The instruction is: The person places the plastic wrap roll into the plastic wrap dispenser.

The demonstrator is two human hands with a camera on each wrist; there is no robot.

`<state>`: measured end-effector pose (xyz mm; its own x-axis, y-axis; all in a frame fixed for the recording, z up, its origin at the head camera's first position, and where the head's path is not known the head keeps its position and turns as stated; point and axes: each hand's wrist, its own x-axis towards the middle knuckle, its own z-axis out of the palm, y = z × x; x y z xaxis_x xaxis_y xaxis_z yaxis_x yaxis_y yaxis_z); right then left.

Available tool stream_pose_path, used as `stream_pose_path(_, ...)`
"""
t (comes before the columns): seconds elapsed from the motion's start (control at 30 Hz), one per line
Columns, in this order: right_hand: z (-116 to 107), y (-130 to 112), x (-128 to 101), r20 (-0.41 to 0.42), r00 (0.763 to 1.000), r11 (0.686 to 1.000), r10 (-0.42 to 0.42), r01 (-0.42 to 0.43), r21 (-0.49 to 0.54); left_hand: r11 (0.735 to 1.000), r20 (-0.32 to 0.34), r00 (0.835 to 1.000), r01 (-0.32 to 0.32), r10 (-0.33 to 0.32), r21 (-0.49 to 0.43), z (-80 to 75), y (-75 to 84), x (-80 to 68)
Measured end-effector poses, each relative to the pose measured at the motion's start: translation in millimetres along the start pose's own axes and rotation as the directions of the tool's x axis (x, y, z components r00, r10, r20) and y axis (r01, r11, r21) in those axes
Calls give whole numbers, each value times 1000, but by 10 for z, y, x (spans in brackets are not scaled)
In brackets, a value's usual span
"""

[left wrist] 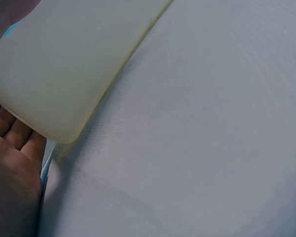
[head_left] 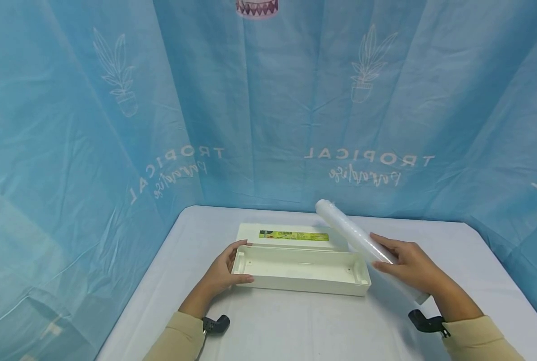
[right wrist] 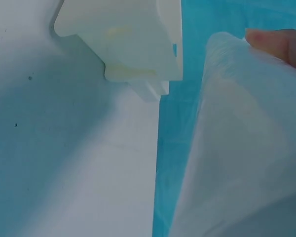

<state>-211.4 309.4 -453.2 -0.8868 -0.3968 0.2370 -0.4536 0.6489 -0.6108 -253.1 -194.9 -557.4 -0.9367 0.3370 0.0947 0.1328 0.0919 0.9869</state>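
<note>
A long cream plastic box (head_left: 300,269) lies open on the white table (head_left: 295,326), its lid (head_left: 291,235) folded back with a green and yellow label. My left hand (head_left: 227,268) grips the box's left end, thumb on the far rim, fingers along the near side. The left wrist view shows that box end (left wrist: 64,64) against my fingers (left wrist: 12,133). My right hand (head_left: 408,265) holds a roll of clear cling film (head_left: 354,235) slanted above the box's right end. In the right wrist view the roll (right wrist: 237,148) fills the right side, with the box (right wrist: 133,39) beyond.
Blue curtains (head_left: 115,125) printed with plants and the word TROPICAL hang close behind and on both sides of the table. Black wrist mounts (head_left: 214,325) sit on both beige sleeves. White tabletop stretches in front of the box.
</note>
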Motion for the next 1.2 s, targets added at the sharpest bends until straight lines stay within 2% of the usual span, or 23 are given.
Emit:
stream_pose_path(0.93,120,-132,90,62,998,999,-24,22,34,1000,-7,1000,0,1,31,1,2,-3)
stream_pose_path(1.2,149,-157,112,86,996,999,-19,15,40,1000,-8,1000,8,-7,15,11,30,-5)
